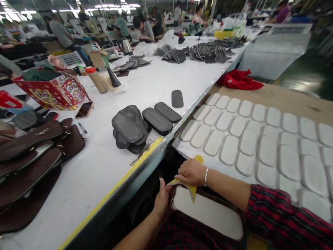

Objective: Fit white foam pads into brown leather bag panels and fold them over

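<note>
On my lap rests a dark brown bag piece with a long white oval panel [209, 213] facing up. My left hand [160, 201] is closed at the near left end of it, thumb raised, gripping its dark edge. My right hand [192, 172], with a silver bangle at the wrist, is closed on a yellow strip [192, 190]. The strip bends across the panel's upper end and reaches toward my left fingertips. Part of it pokes out above my right knuckles. My fingers hide where the strip meets the bag piece.
Rows of white oval panels [228, 149] cover the board at right. On the white table [100, 173] lie dark grey oval pads [128, 126], brown bags [27, 164], a phone [84, 110] and a red box [55, 90]. Yellow tape [108, 198] lines the table's edge. People work farther back.
</note>
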Demonstrator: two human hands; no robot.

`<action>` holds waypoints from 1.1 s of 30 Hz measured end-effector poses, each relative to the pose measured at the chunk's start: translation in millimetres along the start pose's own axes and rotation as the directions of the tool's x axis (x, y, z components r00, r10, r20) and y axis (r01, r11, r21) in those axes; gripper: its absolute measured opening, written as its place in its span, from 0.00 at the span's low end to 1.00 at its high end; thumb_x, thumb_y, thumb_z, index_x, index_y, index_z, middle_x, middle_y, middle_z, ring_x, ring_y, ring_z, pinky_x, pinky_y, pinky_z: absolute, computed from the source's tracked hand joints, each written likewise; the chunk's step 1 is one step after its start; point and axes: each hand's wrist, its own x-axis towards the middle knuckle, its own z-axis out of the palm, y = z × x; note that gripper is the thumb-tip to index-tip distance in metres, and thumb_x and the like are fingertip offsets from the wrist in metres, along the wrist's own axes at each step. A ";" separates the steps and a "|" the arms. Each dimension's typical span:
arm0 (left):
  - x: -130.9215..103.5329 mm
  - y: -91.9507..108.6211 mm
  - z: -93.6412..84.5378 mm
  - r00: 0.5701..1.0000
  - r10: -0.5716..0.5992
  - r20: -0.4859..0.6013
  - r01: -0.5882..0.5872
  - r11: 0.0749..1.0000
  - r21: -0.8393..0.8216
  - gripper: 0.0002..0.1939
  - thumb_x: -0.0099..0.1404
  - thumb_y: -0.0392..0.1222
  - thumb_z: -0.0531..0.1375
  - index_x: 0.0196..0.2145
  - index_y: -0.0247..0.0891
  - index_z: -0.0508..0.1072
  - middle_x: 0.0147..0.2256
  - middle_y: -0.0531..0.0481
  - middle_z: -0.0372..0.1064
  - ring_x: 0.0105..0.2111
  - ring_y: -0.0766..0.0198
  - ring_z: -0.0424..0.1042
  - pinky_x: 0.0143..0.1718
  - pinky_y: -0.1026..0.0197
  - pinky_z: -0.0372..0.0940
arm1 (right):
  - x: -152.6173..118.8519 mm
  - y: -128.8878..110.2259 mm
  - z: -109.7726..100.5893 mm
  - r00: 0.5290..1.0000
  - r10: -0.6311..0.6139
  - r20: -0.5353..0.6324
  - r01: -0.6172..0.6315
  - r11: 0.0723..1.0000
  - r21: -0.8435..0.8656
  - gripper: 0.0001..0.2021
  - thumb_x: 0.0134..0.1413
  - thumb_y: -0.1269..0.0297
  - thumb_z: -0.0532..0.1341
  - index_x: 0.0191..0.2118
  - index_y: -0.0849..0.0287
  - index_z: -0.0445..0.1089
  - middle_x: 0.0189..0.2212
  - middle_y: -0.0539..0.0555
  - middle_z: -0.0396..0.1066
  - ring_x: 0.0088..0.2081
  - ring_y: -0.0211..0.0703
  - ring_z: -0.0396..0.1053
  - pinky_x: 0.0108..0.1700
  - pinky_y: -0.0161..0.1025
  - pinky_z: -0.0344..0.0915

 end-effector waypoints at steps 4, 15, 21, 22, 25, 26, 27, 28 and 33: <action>-10.1 -5.4 0.9 0.995 0.025 -0.093 -0.023 1.000 0.015 0.38 0.60 0.66 0.41 0.48 0.30 0.69 0.40 0.41 0.72 0.45 0.50 0.68 0.47 0.51 0.61 | 4.9 8.4 3.7 0.986 -0.164 -0.039 0.164 0.986 0.007 0.25 0.60 0.52 0.43 0.26 0.60 0.70 0.25 0.55 0.71 0.29 0.39 0.65 0.34 0.39 0.49; -21.9 0.4 -0.4 0.979 0.203 0.009 -0.168 0.783 0.599 0.26 0.63 0.52 0.49 0.56 0.40 0.60 0.57 0.51 0.57 0.57 0.57 0.54 0.60 0.53 0.46 | -11.1 5.5 10.4 0.980 -0.195 0.033 0.190 0.975 0.117 0.25 0.61 0.53 0.40 0.32 0.59 0.72 0.28 0.56 0.73 0.30 0.42 0.68 0.35 0.39 0.53; -17.9 16.0 4.1 0.994 0.061 0.095 -0.104 0.832 0.545 0.26 0.59 0.50 0.56 0.54 0.39 0.63 0.55 0.47 0.60 0.53 0.57 0.60 0.56 0.54 0.52 | -43.3 -4.5 9.0 0.992 0.062 0.108 -0.079 0.983 0.165 0.27 0.60 0.51 0.40 0.32 0.57 0.73 0.29 0.57 0.74 0.31 0.46 0.70 0.31 0.38 0.56; -16.0 17.8 3.3 0.994 0.030 0.106 -0.079 0.863 0.499 0.26 0.58 0.50 0.56 0.53 0.38 0.64 0.54 0.46 0.62 0.52 0.56 0.62 0.54 0.54 0.54 | -52.5 -3.9 7.2 0.983 0.133 0.129 -0.153 0.974 0.165 0.27 0.60 0.50 0.40 0.31 0.57 0.73 0.28 0.57 0.74 0.31 0.47 0.70 0.31 0.39 0.57; -6.5 22.5 0.1 0.993 -0.028 0.118 -0.024 0.911 0.412 0.27 0.59 0.56 0.54 0.49 0.34 0.68 0.48 0.42 0.68 0.46 0.56 0.66 0.49 0.56 0.58 | -91.7 0.6 -2.9 0.889 0.420 0.179 -0.447 0.883 0.147 0.27 0.59 0.49 0.40 0.28 0.58 0.72 0.28 0.59 0.73 0.32 0.50 0.70 0.31 0.41 0.58; -2.1 23.8 -1.0 0.992 -0.038 0.120 -0.016 0.907 0.422 0.27 0.58 0.57 0.54 0.47 0.33 0.70 0.45 0.42 0.70 0.44 0.57 0.68 0.47 0.56 0.59 | -107.7 1.0 -7.6 0.858 0.480 0.182 -0.509 0.843 0.172 0.26 0.59 0.50 0.41 0.28 0.59 0.71 0.29 0.59 0.72 0.32 0.50 0.70 0.33 0.42 0.59; 2.6 24.9 -1.9 0.991 -0.048 0.123 -0.012 0.895 0.445 0.27 0.57 0.57 0.55 0.45 0.33 0.71 0.41 0.43 0.72 0.40 0.57 0.69 0.45 0.57 0.61 | -124.0 -0.6 -12.4 0.839 0.509 0.191 -0.543 0.804 0.245 0.23 0.59 0.52 0.42 0.29 0.59 0.70 0.29 0.60 0.72 0.33 0.50 0.69 0.34 0.43 0.59; 7.4 25.8 -2.8 0.990 -0.054 0.129 -0.014 0.880 0.474 0.25 0.55 0.56 0.58 0.44 0.33 0.72 0.38 0.44 0.73 0.37 0.58 0.70 0.42 0.57 0.61 | -139.6 -4.8 -16.9 0.832 0.513 0.209 -0.554 0.758 0.345 0.20 0.58 0.55 0.44 0.30 0.59 0.69 0.30 0.59 0.71 0.34 0.48 0.68 0.36 0.43 0.60; 23.7 28.7 -7.0 0.981 -0.033 0.190 -0.066 0.868 0.492 0.22 0.48 0.48 0.65 0.39 0.32 0.75 0.28 0.48 0.73 0.29 0.62 0.69 0.37 0.59 0.61 | -180.7 -68.1 -15.9 0.846 0.425 0.320 -0.491 0.389 0.780 0.09 0.50 0.62 0.52 0.34 0.58 0.65 0.32 0.54 0.71 0.34 0.42 0.68 0.34 0.36 0.64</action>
